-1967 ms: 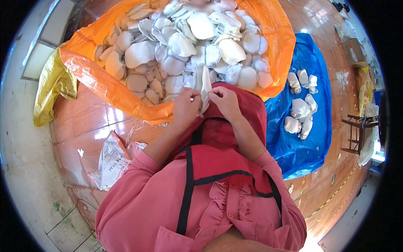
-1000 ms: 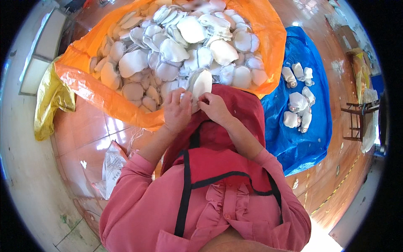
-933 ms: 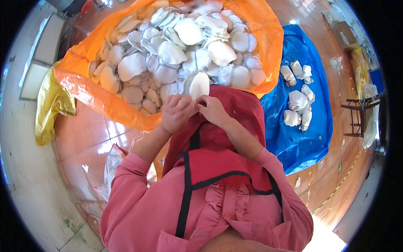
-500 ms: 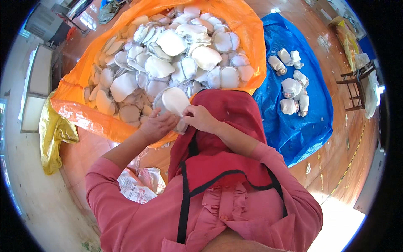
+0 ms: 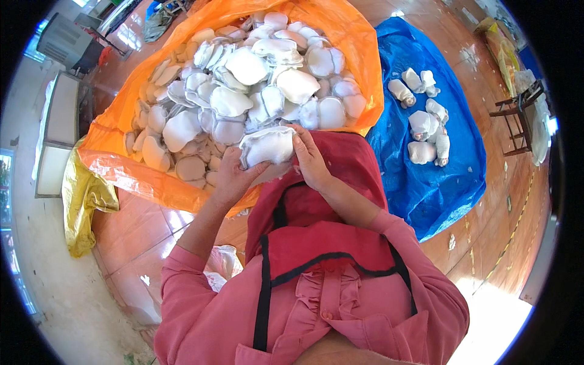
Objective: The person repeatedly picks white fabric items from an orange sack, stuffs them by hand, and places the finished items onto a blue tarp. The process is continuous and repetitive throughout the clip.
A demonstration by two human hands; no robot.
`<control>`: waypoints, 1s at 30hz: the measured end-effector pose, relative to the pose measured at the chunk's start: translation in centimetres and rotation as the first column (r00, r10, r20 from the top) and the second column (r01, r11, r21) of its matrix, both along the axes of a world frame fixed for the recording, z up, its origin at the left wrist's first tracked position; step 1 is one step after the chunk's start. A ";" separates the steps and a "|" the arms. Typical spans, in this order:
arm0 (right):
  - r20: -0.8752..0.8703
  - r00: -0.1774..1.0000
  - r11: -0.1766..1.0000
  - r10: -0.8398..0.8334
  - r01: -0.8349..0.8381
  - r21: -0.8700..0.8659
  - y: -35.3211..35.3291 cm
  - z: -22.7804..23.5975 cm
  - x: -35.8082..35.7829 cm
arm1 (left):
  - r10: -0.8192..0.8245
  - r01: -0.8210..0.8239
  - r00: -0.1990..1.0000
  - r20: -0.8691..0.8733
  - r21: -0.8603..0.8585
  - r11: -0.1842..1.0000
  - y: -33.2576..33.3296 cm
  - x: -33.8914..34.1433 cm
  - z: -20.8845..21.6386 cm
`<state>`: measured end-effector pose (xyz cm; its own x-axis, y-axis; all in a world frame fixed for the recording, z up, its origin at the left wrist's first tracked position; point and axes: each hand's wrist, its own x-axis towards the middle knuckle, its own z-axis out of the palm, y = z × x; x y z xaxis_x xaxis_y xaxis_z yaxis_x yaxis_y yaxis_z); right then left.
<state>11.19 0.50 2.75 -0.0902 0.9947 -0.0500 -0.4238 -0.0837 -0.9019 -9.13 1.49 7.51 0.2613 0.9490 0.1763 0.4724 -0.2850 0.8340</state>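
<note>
Between my two hands, just above my lap, is a small stack of white rounded fabric pads (image 5: 267, 147) with greyish frayed edges. My left hand (image 5: 236, 174) grips its left side, thumb along the near edge. The fingers of my right hand (image 5: 311, 163) close on its right end. Right beyond my hands lies a large heap of similar white pads (image 5: 248, 66), loose and in small stacks, on an orange plastic sheet (image 5: 118, 149). My lap is covered by a dark red apron (image 5: 340, 182).
To the right, a blue plastic sheet (image 5: 435, 194) bears several rolled white bundles (image 5: 421, 153). A dark wooden stool (image 5: 517, 118) stands farther right. On the left lie a yellow sack (image 5: 82, 201) and, by my left arm, a white plastic bag (image 5: 222, 261).
The pads have turned from upright to lying crosswise between my hands. My left hand has shifted its hold to the left side, and my right hand has opened from a pinch to hold the right end.
</note>
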 end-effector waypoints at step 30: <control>0.042 0.994 0.995 0.100 -0.100 0.016 0.0 -0.3 -0.1 | -0.103 0.125 0.930 -0.352 0.040 0.991 -0.6 0.5 3.6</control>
